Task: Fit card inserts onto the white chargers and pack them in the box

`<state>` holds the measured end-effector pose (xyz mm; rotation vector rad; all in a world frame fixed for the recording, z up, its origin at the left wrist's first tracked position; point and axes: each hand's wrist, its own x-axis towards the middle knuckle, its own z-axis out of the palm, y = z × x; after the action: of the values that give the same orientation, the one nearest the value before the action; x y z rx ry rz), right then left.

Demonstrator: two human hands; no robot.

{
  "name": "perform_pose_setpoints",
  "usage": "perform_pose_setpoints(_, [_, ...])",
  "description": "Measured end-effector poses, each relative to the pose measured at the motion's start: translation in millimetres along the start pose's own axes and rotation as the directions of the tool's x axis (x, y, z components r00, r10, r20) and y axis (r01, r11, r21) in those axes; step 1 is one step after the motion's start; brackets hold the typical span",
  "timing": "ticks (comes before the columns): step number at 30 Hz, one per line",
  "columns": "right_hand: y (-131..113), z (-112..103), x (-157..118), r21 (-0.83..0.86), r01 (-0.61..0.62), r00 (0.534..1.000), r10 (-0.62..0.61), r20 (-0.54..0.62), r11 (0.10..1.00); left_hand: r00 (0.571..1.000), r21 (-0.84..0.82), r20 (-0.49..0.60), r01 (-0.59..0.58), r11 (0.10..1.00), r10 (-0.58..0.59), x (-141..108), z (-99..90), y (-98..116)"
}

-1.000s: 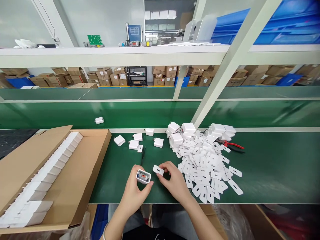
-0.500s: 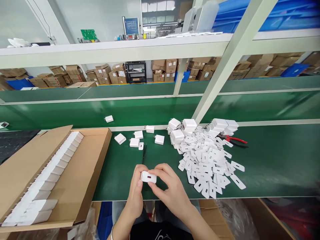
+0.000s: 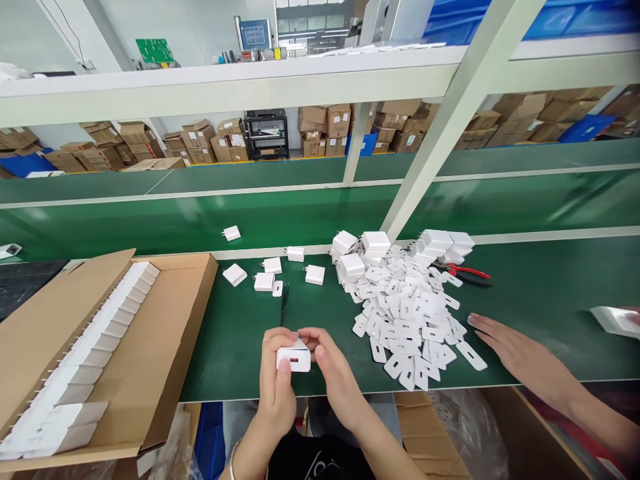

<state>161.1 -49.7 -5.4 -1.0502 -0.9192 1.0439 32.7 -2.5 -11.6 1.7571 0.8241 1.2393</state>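
Observation:
Between my two hands, near the front edge of the green table point(image 3: 235, 353), is a white charger point(image 3: 294, 359) with its port face towards me. My left hand point(image 3: 277, 383) grips its left side, thumb on the face. Fingers of my right hand point(image 3: 333, 373) close round its right and back. Black tweezers point(image 3: 285, 300) lie just beyond, beside a small white cover plate point(image 3: 277, 289) and several loose chargers point(image 3: 264, 282). To the right is a heap of white cover plates point(image 3: 410, 320), with more chargers point(image 3: 351, 268) at its back left.
An open cardboard box point(image 3: 175, 333) with a row of chargers stands left. Red-handled pliers point(image 3: 467, 272) lie behind the heap. Another person's hand point(image 3: 515, 347) rests at the heap's right; a white object point(image 3: 617, 321) is held at the far right. A slanted post point(image 3: 440, 140) rises behind.
The charger has been tilted, showing more of its body, and my right fingers have moved from its face to its side. Another person's arm has come in at the right. One back charger has shifted right.

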Motion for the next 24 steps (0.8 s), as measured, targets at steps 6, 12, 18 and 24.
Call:
perform_pose_setpoints(6, [7,6,1,0.184,-0.001,1.0,0.006,-0.029,0.983,0.999,0.239,0.044,-0.021,0.971,0.011,-3,-3.2,2])
perform_pose_setpoints(12, [7,-1,2,0.097,0.091,0.993,-0.083,-0.079,0.991,0.986,0.263,0.148,0.04,0.964,-0.082,4,-10.5,12])
perform_pose_setpoints(18, [12,6,-1,0.162,0.115,0.992,-0.104,-0.073,0.98,0.999,0.307,0.018,-0.055,0.95,0.052,-2,-3.2,11])
perform_pose_setpoints(24, [15,11,0,0.04,0.194,0.968,-0.184,-0.173,0.98,0.993,0.247,-0.017,-0.107,0.963,0.115,-8,-1.0,3])
